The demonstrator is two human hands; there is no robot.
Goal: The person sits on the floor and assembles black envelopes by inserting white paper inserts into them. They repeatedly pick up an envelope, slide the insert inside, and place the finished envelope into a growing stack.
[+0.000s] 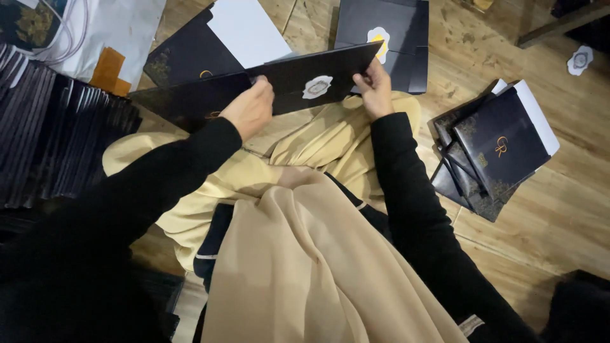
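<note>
1. Above the lap, over the wooden plank floor (pixel 540 216), both hands hold one flat black card envelope with a white scalloped seal sticker (pixel 305 82), tilted so its right end is higher than its left.
2. Left hand (pixel 250 109) grips the envelope's lower edge near its middle, fingers curled behind the card and knuckles toward the camera; it is closed on the card, not spread.
3. Right hand (pixel 375 86) pinches the envelope's right end, thumb on the near face and fingers wrapped over the far side.
4. White scalloped seal sticker (pixel 317 86) sits on the near face between the two hands, closer to the right one.
5. Beneath the held envelope, a second black envelope with a white sheet of paper (pixel 248 28) sticking out lies on the floor toward the far edge.
6. Farther back, a black folded box with a white and yellow sticker (pixel 394 32) rests on the floor.
7. At the floor's right side, a loose stack of black envelopes with gold monograms (pixel 492 152) lies well apart from the hands.
8. Along the left side stands a dense row of dark upright cards (pixel 51 133).
9. Beige fabric (pixel 305 254) covers the lap below the hands.
</note>
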